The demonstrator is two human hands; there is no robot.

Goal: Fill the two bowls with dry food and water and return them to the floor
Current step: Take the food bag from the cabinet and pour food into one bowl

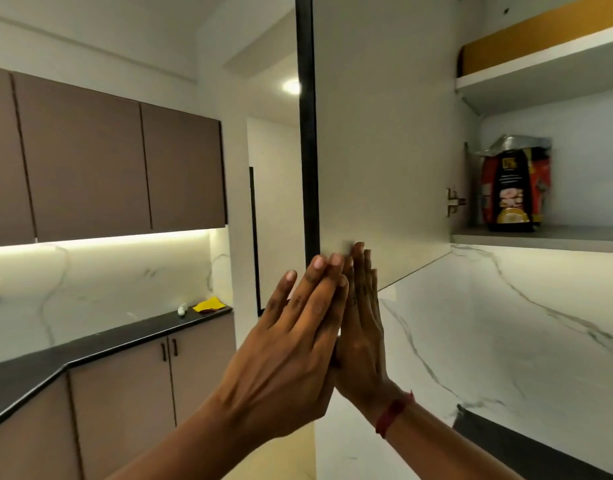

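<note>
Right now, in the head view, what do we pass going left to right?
Brown wall cabinets → yellow cloth → left hand → right hand → door hinge → food bag on the shelf.

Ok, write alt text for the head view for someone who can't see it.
The left hand and right hand, fingers straight, meet at the lower corner of an open cabinet door. Inside, a red-and-black bag stands on the lower shelf; dark countertop at left.
</note>
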